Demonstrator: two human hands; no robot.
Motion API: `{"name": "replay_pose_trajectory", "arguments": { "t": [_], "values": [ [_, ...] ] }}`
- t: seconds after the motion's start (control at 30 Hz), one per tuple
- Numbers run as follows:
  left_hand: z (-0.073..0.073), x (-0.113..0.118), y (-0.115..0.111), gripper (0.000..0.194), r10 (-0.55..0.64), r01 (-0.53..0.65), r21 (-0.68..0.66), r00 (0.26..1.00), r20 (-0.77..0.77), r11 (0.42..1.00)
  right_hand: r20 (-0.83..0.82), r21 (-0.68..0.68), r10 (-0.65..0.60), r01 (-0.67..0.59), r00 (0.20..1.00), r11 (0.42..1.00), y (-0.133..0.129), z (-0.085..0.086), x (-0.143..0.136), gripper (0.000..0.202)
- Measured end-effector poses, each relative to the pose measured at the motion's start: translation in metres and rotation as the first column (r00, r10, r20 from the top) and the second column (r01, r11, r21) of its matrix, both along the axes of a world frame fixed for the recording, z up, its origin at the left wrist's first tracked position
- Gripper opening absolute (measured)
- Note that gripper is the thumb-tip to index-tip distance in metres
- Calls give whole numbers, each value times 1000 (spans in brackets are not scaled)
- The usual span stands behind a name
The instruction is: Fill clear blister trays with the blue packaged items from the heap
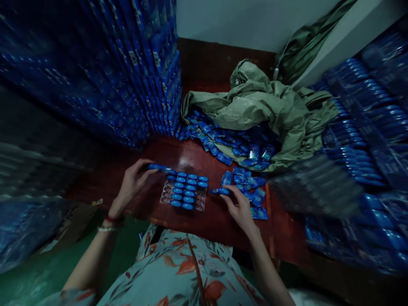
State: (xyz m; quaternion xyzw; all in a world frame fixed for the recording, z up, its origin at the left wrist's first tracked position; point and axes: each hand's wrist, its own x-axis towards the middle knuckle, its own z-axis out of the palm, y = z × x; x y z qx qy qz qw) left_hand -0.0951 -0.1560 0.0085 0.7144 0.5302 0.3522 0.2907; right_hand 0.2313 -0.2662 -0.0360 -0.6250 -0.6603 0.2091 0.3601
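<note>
A clear plastic tray (200,204) lies on the red-brown table in front of me. Its middle columns are filled with small flat blue packs (188,193) standing on end; slots show bare at the lower left and lower right. At the tray's upper left corner, my left hand (134,180) pinches a blue pack (156,167); the dim light hides whether it is one or more. Just right of the tray, my right hand (238,207) grips another blue pack (219,191) between thumb and fingers. Loose blue packs (244,180) lie beyond and beside that hand.
A crumpled green sack (255,102) spills many blue packs (223,140) at the back of the table (188,153). Tall stacks of filled blue trays rise at the left (153,76) and right (360,140). Nested grey-looking trays (315,187) sit at the right.
</note>
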Motion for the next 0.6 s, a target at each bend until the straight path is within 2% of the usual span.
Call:
{"name": "replay_pose_trajectory", "arguments": {
  "t": [0.07, 0.13, 0.23, 0.3, 0.4, 0.5, 0.6],
  "values": [
    [-6, -16, -24, 27, 62, -62, -23, 998, -2, 998, -78, 23, -16, 17, 997, 1000, -10, -5, -18, 16],
    [-17, -20, -41, 25, 54, -54, -37, 998, -17, 998, -89, 47, 21, -17, 996, 999, -12, -12, -32, 16],
    [-34, -11, -54, 19, 9, -10, -15, 999, -53, 1000, 34, 56, 142, -144, 989, 988, -4, -16, -41, 25],
    [-42, -3, -56, 15, -29, 33, 32, 993, -114, 999, 177, 17, 232, -239, 956, 971, 3, -11, -39, 31],
    [-47, 2, -52, 23, -146, 178, 87, 947, -286, 980, 401, -122, 362, -343, 841, 931, 13, 8, -34, 37],
    [-45, 1, -45, 29, -265, 356, 108, 837, -479, 928, 537, -297, 499, -401, 681, 867, 24, 32, -38, 36],
    [-37, 3, -37, 31, -347, 502, 103, 718, -604, 859, 584, -435, 612, -431, 533, 790, 35, 49, -50, 30]
  ]
}}
